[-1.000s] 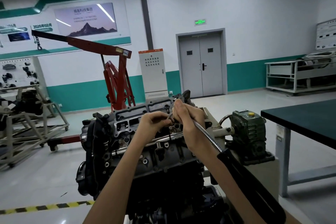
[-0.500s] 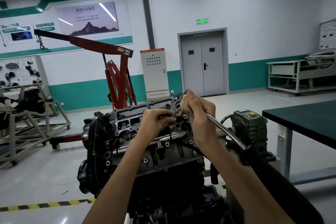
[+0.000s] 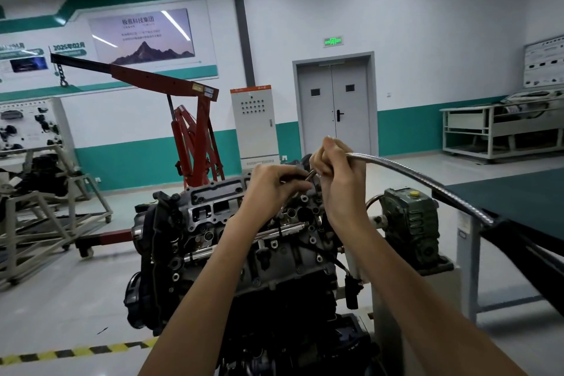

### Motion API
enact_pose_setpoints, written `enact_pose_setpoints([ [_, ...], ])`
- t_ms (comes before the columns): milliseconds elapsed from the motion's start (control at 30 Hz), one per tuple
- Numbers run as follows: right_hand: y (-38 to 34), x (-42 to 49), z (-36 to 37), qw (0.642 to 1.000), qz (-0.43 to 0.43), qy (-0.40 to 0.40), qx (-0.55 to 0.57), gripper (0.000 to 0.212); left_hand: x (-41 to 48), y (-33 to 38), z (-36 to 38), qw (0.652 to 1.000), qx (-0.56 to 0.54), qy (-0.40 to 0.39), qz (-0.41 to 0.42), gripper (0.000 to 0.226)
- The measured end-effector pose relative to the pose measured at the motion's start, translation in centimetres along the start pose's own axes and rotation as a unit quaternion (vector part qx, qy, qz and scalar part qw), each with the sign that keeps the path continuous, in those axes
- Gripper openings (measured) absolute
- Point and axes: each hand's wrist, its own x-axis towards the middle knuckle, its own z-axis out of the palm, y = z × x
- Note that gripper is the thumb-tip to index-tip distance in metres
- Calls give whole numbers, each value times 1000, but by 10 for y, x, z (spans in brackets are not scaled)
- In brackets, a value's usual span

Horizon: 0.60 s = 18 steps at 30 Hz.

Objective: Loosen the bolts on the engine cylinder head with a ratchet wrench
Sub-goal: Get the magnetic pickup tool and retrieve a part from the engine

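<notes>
One view, head camera: everything below comes from it.
Engine: the engine (image 3: 293, 256) stands mid-frame, top face tilted toward you, under both your hands.
Wrench: your wrench (image 3: 406, 170) has a bendy metal shaft. It arcs from your right fist out to the right and down to the black handle (image 3: 531, 256).
Bolt: the bolt (image 3: 309, 175) slants up toward the right, between your hands.
Left hand: your left hand (image 3: 271, 186) has its fingers curled, pinching the bolt.
Right hand: your right hand (image 3: 338, 180) is fisted tight round the shaft's end.
</notes>
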Motion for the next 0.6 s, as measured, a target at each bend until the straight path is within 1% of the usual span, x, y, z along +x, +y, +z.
enact_pose_setpoints([
  [100,-8,5,-4,1000,-17,17,16,42,4,14,1,1000,-28,7,1,22],
  [200,-22,8,-12,998,-26,33,50,44,5,17,-6,996,-84,-11,-19,21],
  [267,-34,8,-20,995,-21,54,86,43,1,7,-16,993,-106,1,-45,22],
  [333,-45,6,-31,990,-23,71,119,43,-9,-10,-26,990,-106,35,-84,19],
  [400,-56,5,-43,986,-29,90,138,42,-26,-29,-30,990,-66,48,-116,15],
  [500,-70,2,-61,982,-42,108,150,41,-52,-50,-20,988,-29,2,-151,17],
  [600,-81,2,-77,979,-48,112,165,40,-66,-53,6,989,-9,-57,-135,29],
])
